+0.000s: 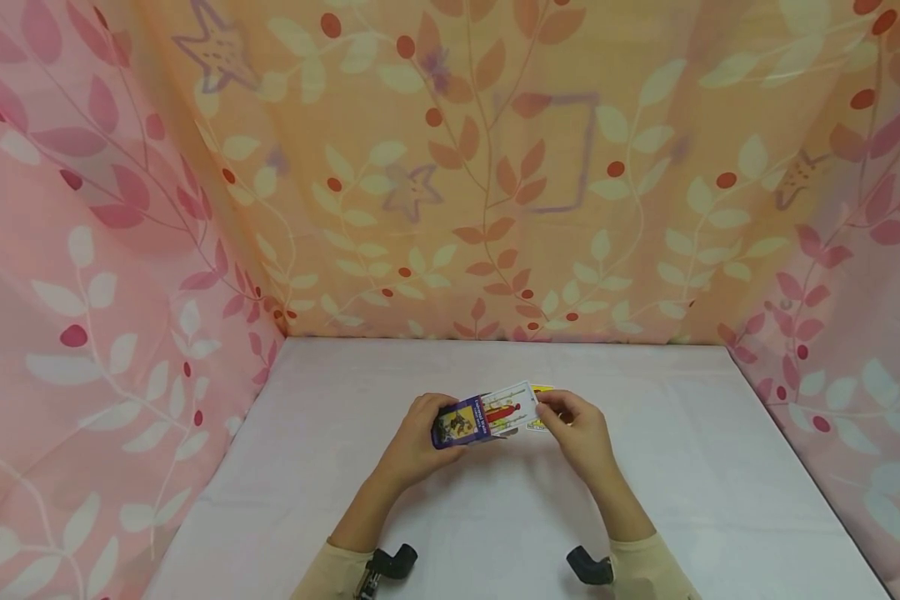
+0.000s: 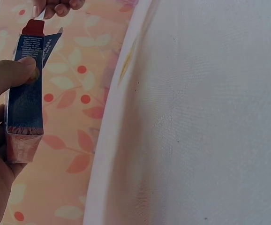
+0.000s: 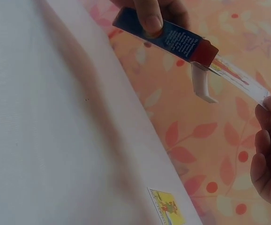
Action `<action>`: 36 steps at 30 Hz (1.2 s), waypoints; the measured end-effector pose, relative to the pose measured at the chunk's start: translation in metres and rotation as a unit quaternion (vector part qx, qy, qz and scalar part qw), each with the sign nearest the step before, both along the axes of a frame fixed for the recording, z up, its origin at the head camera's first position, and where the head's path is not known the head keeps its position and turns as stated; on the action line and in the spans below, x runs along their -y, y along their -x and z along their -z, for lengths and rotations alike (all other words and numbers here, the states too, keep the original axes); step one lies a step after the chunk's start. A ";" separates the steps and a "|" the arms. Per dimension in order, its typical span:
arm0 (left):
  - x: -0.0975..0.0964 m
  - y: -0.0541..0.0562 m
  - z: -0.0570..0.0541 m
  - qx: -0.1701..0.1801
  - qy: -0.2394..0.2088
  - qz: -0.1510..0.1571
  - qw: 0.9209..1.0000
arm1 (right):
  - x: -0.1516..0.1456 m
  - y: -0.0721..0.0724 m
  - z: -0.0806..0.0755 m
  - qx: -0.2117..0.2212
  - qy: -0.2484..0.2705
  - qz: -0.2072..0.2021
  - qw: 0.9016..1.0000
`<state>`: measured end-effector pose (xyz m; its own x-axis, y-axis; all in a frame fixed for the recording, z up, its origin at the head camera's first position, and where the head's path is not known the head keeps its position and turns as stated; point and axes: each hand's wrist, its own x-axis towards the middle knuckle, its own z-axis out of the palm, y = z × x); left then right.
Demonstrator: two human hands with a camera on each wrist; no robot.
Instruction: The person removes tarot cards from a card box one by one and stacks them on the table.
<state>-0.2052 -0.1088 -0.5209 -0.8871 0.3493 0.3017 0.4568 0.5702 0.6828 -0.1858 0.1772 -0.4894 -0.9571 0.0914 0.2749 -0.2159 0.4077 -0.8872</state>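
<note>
My left hand [image 1: 418,442] grips a dark blue card box [image 1: 461,422] above the table, thumb on its narrow side in the left wrist view. The box has a yellow picture on its front, and its open end faces right with a flap [image 3: 201,83] hanging out. A white-bordered card [image 1: 512,404] with a red figure sticks partway out of that end. Between thumb and fingers, my right hand [image 1: 579,425] pinches the card's outer end. Beyond the right hand, a yellow picture card [image 3: 167,206] lies on the table, partly hidden in the head view.
A white cloth covers the table [image 1: 330,367]. Behind it hangs an orange leaf-patterned curtain [image 1: 465,275], with pink patterned curtains at the left [image 1: 120,292] and right [image 1: 855,333]. Black wrist-worn devices [image 1: 396,562] sit near both sleeves.
</note>
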 end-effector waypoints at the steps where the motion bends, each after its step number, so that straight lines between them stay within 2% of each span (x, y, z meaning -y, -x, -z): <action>1: 0.000 0.000 0.000 0.000 0.001 0.000 1.000 | 0.000 0.000 0.000 -0.002 0.000 0.000 1.000; 14: 0.001 -0.001 -0.003 0.006 0.002 -0.005 1.000 | -0.009 0.003 -0.002 -0.014 -0.008 0.003 1.000; 27: 0.000 -0.001 -0.003 -0.009 -0.003 0.007 1.000 | -0.013 0.003 -0.006 -0.016 -0.009 0.020 1.000; 36: -0.001 -0.001 -0.003 0.002 -0.002 0.001 1.000 | -0.023 0.004 -0.010 -0.021 -0.010 0.023 0.999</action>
